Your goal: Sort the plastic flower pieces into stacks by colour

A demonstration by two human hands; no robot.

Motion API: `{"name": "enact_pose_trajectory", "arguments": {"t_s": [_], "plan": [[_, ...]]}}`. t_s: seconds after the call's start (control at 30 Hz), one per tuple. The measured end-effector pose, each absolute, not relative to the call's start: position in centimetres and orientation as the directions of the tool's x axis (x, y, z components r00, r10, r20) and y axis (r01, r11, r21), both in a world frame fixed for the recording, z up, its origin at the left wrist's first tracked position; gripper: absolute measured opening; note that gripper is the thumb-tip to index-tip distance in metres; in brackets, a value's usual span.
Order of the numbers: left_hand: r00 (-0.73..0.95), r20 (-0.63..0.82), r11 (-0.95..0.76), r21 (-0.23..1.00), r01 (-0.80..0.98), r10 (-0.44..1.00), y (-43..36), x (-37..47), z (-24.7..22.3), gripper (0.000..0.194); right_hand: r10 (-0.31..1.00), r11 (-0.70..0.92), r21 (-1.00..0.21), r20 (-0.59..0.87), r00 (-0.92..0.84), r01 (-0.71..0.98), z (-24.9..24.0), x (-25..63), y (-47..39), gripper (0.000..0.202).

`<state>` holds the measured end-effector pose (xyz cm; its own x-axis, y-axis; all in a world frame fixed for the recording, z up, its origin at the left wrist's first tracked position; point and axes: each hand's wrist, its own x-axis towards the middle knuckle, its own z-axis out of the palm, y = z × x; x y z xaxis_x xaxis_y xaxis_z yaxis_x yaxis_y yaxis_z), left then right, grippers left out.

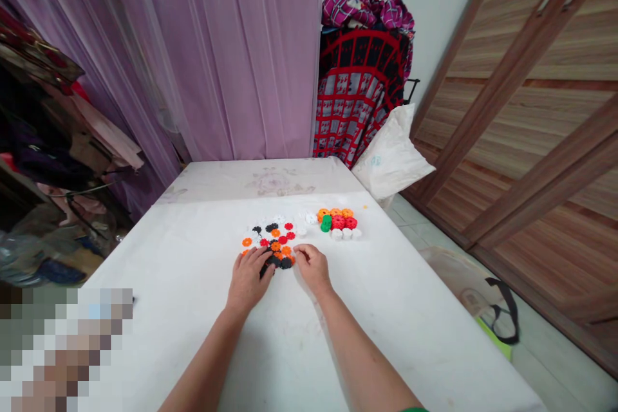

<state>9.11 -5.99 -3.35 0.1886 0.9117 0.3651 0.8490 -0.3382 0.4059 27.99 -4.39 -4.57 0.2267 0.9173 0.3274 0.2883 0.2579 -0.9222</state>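
Observation:
Small notched discs in several colours lie loose on the white-covered table between and beyond my hands. My left hand [250,278] rests at the near left side of this pile, its fingers stretched out and thumb apart, touching black discs [275,261]. My right hand [313,266] is at the pile's right edge, fingers curled and thumb and forefinger close together beside an orange disc [286,250]. Whatever those fingertips hold is hidden or too small to tell. Red discs [288,226] and white discs [279,219] lie farther back among the loose ones.
Right of the pile stand grouped stacks: orange [335,214], red [344,223], green [326,223] and white [346,234]. A white bag [393,158] hangs by the table's far right corner. Wooden cabinet doors [521,103] rise at right. A pixelated patch covers the lower left.

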Motion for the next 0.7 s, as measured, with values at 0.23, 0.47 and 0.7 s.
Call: {"name": "enact_pose_trajectory", "arguments": {"t_s": [0.23, 0.47, 0.7], "plan": [[-0.083, 0.374, -0.247, 0.747, 0.617, 0.924, -5.0, 7.7, -4.4, 0.037, 0.963, 0.058, -0.939, -0.037, 0.267, -0.340, -3.5, 29.7, -4.2, 0.020], [-0.377, 0.113, 0.033, 0.933, 0.359, 0.919, -5.6, 6.2, -2.9, 0.046, 0.970, -0.052, -0.751, -0.196, 0.146, -0.658, -2.0, 30.4, -4.3, 0.021], [-0.413, 0.060, 0.054, 0.964, 0.259, 0.909, -6.2, 5.5, -2.6, 0.052, 0.970, -0.122, -0.638, -0.238, 0.044, -0.760, -2.2, 29.8, -5.0, 0.022]]}}
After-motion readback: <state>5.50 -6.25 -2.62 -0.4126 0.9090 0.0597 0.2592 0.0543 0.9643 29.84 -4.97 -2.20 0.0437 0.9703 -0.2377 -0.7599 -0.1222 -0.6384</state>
